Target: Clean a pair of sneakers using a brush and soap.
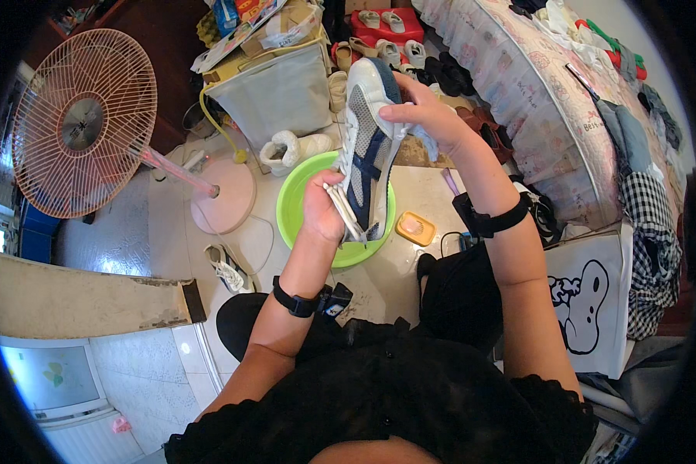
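A white, grey and navy sneaker (pixel 366 142) is held up over a bright green plastic basin (pixel 290 206), its toe pointing away from me. My left hand (pixel 322 206) grips it near the ankle opening, with white shoelaces (pixel 346 210) bunched by the thumb. Up at the front part, my right hand (pixel 429 113) presses a light-blue cloth (pixel 424 144) against the shoe's side; some of the cloth is hidden behind the fingers. On the floor right of the basin sits a yellow soap dish (pixel 416 228) with a pale bar of soap in it.
A pink pedestal fan (pixel 84 124) stands at left on a round base (pixel 223 194). Another sneaker (pixel 229 269) lies near my left knee. Fluffy white shoes (pixel 296 151) and a grey storage bin (pixel 272 90) are beyond the basin. The bed (pixel 528 87) borders the right side.
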{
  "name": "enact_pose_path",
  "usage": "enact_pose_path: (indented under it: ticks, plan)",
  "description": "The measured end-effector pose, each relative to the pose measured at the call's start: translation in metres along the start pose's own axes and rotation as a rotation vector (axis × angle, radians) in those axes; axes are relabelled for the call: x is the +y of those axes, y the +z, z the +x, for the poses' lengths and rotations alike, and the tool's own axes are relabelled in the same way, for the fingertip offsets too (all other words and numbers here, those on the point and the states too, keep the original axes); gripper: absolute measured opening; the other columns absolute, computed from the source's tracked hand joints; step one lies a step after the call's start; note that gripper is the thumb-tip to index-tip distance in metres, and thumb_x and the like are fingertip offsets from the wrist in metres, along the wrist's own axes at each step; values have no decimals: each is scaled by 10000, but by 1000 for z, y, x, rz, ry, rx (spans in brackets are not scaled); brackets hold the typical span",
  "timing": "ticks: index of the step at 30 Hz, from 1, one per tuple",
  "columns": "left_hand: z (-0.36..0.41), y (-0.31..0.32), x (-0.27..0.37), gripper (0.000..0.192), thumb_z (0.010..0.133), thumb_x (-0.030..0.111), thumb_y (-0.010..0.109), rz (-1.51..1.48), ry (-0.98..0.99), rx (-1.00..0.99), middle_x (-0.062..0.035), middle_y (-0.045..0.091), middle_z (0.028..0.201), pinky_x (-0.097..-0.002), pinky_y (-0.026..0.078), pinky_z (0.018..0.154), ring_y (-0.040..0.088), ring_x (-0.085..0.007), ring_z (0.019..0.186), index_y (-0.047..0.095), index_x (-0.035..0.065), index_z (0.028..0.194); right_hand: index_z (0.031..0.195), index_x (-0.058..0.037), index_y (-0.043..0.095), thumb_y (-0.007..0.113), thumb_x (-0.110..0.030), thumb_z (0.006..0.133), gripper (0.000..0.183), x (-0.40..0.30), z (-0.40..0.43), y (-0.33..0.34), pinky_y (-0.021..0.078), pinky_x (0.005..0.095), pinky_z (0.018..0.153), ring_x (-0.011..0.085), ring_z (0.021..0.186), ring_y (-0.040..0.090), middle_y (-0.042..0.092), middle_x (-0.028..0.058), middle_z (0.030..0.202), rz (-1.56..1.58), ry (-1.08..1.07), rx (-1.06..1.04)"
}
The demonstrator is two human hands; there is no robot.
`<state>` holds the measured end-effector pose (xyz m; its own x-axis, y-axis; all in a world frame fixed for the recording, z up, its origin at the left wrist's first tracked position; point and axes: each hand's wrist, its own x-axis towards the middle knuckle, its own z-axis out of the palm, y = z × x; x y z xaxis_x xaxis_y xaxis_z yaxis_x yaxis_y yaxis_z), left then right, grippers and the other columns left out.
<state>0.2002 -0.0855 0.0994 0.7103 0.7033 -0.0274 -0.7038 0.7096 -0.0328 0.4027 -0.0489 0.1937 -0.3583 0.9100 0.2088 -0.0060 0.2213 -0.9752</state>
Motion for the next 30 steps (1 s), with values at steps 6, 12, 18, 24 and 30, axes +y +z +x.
enact_pose_path:
  ticks: [6, 12, 18, 24, 30]
  plan:
    - [-4, 14, 6, 428, 831, 177, 456, 123, 58, 22, -227, 594, 1106, -419, 465, 933, 603, -334, 988, 496, -84, 1168, 1272, 45, 414, 721, -360, 720, 750, 11, 5, -13, 383, 285, 919, 174, 1046, 521, 549, 132, 1139, 31, 83, 109]
    - [-14, 33, -8, 407, 878, 168, 551, 477, 280, 105, -140, 592, 1128, -377, 464, 929, 603, -255, 986, 468, -20, 1229, 1242, 30, 447, 693, -361, 755, 672, 15, 6, -19, 411, 280, 880, 166, 994, 553, 579, 118, 1090, 117, 99, 145]
    - [-13, 36, -28, 373, 889, 142, 560, 891, 307, 211, -109, 609, 1118, -327, 517, 836, 621, -199, 952, 487, -6, 1223, 1158, -19, 508, 620, -379, 821, 505, 9, 8, -16, 457, 257, 803, 125, 913, 582, 600, 64, 1033, 97, 97, 134]
    - [-5, 26, -21, 369, 956, 276, 451, 678, 309, 283, -134, 628, 1086, -362, 529, 830, 639, -229, 935, 524, -5, 1184, 1092, -24, 502, 614, -322, 826, 415, 16, 13, -19, 437, 257, 738, 123, 849, 523, 533, 47, 962, 63, -8, 563]
    - [2, 16, -26, 469, 971, 368, 380, 672, 288, 252, -139, 613, 1115, -365, 500, 871, 620, -231, 973, 514, -25, 1188, 944, -22, 495, 598, -72, 731, 242, 2, 15, 26, 419, 328, 727, 214, 805, 486, 486, 94, 887, -551, -605, 855]
